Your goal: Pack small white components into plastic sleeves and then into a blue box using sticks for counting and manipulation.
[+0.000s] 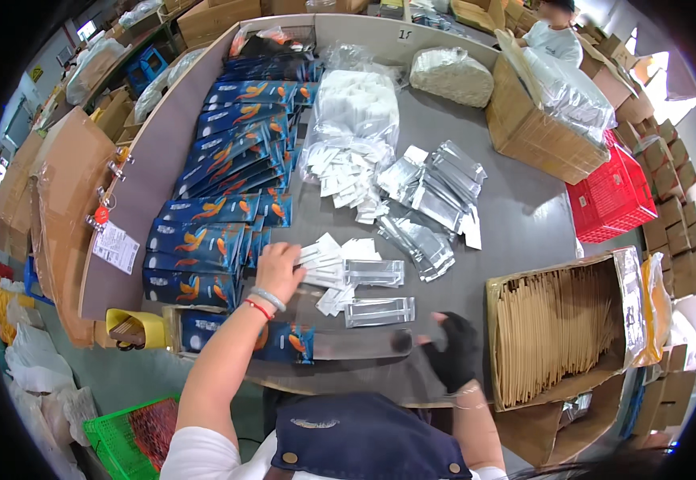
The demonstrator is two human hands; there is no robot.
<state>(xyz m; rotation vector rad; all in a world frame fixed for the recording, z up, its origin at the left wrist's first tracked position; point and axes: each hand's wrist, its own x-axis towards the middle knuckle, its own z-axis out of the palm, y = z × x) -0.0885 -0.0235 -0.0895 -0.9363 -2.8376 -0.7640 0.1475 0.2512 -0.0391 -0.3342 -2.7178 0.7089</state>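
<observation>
My left hand (pixel 281 274), wearing a bracelet and a red cord at the wrist, reaches over the table with fingers spread at the edge of a pile of small white sachets (pixel 322 260). Just left of it stand rows of blue pouches (pixel 196 244) with an orange print. My right hand (pixel 453 352), in a black fingerless glove, has its thumb apart from the fingers and appears to hold nothing. Between my arms lie blue pouches (pixel 288 342) by the front edge, beside a grey, see-through-looking strip (pixel 356 345). Two silver packets (pixel 380 312) lie above that strip.
Silver packets (pixel 444 188) and a clear bag of white sachets (pixel 356 104) lie further back. At right stand a carton of brown cardboard pieces (pixel 496 344), a red crate (pixel 612 196) and a plastic-lined carton (pixel 524 120). A yellow holder (pixel 144 330) sits at left. Another person (pixel 556 40) stands beyond.
</observation>
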